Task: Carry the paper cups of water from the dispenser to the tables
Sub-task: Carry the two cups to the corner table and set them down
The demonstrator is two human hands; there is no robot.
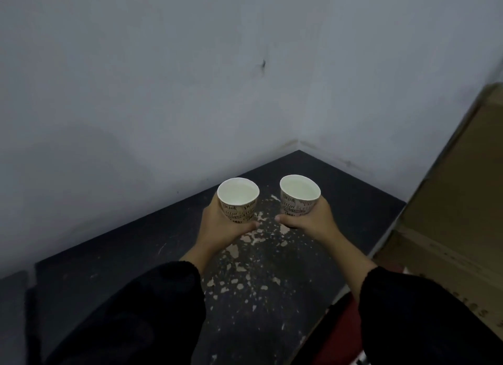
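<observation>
I hold two white paper cups with dark printed lettering, both upright and filled with water. My left hand (223, 225) wraps the left paper cup (238, 198) from below and the side. My right hand (310, 217) grips the right paper cup (298, 197) the same way. The cups are side by side, a small gap apart, held above a dark table top (136, 269) with chipped, flaking paint in the middle. Black sleeves cover both forearms.
The dark table sits in a corner of pale grey walls (190, 78). A large brown cardboard box (462, 201) stands at the right, beside the table's right edge. Something red (340, 334) shows under the right forearm.
</observation>
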